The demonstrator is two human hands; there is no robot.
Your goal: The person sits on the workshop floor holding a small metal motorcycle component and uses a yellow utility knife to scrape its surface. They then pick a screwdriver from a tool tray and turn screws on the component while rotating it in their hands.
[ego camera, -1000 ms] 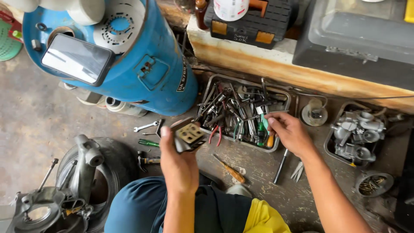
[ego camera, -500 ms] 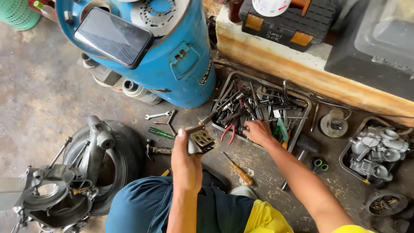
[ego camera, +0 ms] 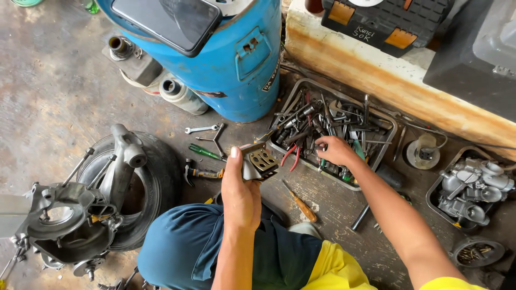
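Note:
My left hand (ego camera: 239,193) holds a small square metal part with several holes (ego camera: 259,162) up in front of me, above my knee. My right hand (ego camera: 334,150) reaches into a metal tray of tools (ego camera: 382,119), fingers curled down among the pliers, sockets and screwdrivers. Whether the right hand has hold of a tool is hidden by the fingers. Red-handled pliers (ego camera: 290,156) lie just left of that hand.
A blue drum (ego camera: 236,70) stands behind the tray, with a phone (ego camera: 164,20) on top. An engine casing (ego camera: 70,215) rests on a tyre (ego camera: 156,177) at left. Wrenches (ego camera: 201,129), screwdrivers (ego camera: 301,203), a carburettor tray (ego camera: 473,188) and a toolbox (ego camera: 387,21) surround me.
My right hand slid left across the tool tray, from its right side to the near left part. The left hand kept holding the metal part. The camera view shifted.

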